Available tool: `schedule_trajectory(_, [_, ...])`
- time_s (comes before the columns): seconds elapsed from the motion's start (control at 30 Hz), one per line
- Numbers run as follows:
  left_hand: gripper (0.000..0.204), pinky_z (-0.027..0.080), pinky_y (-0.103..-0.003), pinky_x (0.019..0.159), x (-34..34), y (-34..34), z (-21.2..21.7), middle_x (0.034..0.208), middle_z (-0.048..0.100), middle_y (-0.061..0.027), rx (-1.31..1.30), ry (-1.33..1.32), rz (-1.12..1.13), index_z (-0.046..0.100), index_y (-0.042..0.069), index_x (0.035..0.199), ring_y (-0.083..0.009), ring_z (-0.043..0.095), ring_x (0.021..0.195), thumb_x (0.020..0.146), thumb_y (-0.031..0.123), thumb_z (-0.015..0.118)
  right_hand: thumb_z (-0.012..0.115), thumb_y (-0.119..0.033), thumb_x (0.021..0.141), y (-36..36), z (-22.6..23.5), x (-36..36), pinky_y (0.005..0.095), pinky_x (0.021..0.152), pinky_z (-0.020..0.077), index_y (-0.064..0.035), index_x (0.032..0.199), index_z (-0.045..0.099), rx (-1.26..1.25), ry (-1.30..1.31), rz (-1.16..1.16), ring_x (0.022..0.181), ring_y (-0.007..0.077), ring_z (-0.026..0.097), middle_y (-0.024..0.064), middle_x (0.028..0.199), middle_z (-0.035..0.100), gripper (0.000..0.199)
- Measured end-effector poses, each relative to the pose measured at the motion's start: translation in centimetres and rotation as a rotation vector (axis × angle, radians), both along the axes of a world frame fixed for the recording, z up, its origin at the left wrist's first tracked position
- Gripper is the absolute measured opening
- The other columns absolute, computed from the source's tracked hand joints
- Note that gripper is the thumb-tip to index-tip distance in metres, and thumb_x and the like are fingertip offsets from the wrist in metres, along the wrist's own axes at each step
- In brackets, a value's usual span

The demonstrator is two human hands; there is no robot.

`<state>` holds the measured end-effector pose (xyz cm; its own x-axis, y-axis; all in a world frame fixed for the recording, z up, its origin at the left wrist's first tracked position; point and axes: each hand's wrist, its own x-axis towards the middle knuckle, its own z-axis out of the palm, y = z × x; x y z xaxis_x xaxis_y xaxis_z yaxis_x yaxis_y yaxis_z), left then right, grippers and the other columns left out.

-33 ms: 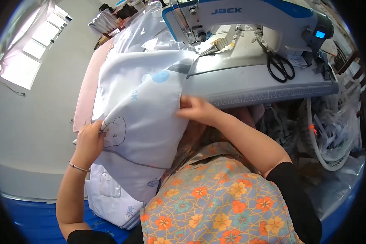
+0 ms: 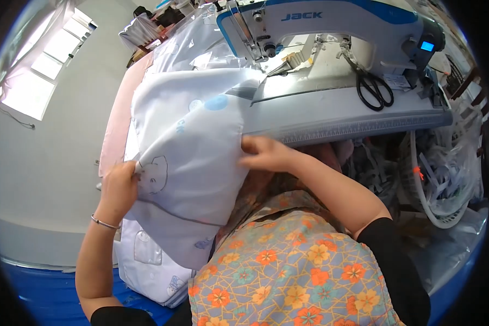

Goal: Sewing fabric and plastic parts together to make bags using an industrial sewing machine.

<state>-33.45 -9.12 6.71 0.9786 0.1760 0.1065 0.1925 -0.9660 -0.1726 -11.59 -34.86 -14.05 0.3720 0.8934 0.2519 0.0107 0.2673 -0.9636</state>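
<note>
Here's the white printed cloth, draped off the front of the surface toward the lap, its top corner right by the head of the sewing machine, and the left hand is pinching its left edge! Over at the right edge, the right hand is blurred, thumb and fingers parted, grip impossible to tell; black-handled scissors lie beyond, folded white fabric below.
</note>
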Motion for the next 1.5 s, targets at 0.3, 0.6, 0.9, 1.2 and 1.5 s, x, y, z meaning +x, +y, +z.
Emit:
schedule_trajectory(0.3, [0.019, 0.047, -0.046, 0.074, 6.5, -3.3, 7.9, 0.085, 0.065, -0.0162, 0.185, -0.144, -0.181, 0.065, 0.004, 0.102, -0.0376, 0.061, 0.084, 0.085, 0.001, 0.058, 0.068, -0.02, 0.092, -2.0, -2.6, -4.1, 0.0388, 0.073, 0.0493, 0.0004, 0.104, 0.065, -0.019, -0.234, -0.202, 0.077, 0.0316, 0.063, 0.0197, 0.086, 0.068, 0.023])
schedule_trajectory(0.6, [0.031, 0.052, -0.042, 0.082, 8.4, -4.8, 2.0, 0.097, 0.071, -0.0177, -0.275, 0.839, -0.232, 0.071, 0.011, 0.114, -0.0367, 0.067, 0.088, 0.087, 0.012, 0.057, 0.073, -0.025, 0.09, -14.8, 9.8, 0.7, 0.0274, 0.06, 0.0386, 0.0028, 0.078, 0.064, -0.451, -0.036, -0.243, 0.067, 0.0062, 0.043, -0.0035, 0.065, 0.05, 0.032])
schedule_trajectory(0.9, [0.032, 0.051, -0.041, 0.085, 11.2, -8.2, -9.3, 0.104, 0.072, -0.014, -0.631, 1.204, -0.415, 0.071, 0.012, 0.115, -0.033, 0.067, 0.095, 0.09, 0.024, 0.056, 0.069, -0.012, 0.083, -13.4, 11.0, 8.7, 0.038, 0.095, 0.0493, -0.0032, 0.122, 0.062, -0.807, -0.567, -0.172, 0.108, 0.0255, 0.063, 0.0131, 0.12, 0.065, 0.041])
schedule_trajectory(1.2, [0.064, 0.049, -0.038, 0.093, 12.8, 8.7, -13.8, 0.12, 0.065, -0.0213, 0.032, -0.313, -0.093, 0.059, 0.0, 0.127, -0.0362, 0.063, 0.109, 0.082, 0.044, 0.073, 0.071, -0.005, 0.072, -4.1, 5.6, 10.8, 0.0486, 0.108, 0.043, -0.0073, 0.124, 0.061, -0.035, -1.305, -0.211, 0.125, 0.034, 0.057, 0.0153, 0.131, 0.061, 0.053])
schedule_trajectory(1.5, [0.111, 0.055, -0.035, 0.075, 8.0, 15.2, -13.2, 0.115, 0.061, -0.0203, -0.401, -0.045, 0.591, 0.03, -0.011, 0.147, -0.0264, 0.062, 0.109, 0.071, 0.049, 0.085, 0.067, -0.004, 0.076, -4.2, 5.7, 11.3, 0.0442, 0.102, 0.0483, -0.0026, 0.118, 0.063, 0.073, -0.993, -0.265, 0.114, 0.0352, 0.064, 0.0156, 0.122, 0.067, 0.042])
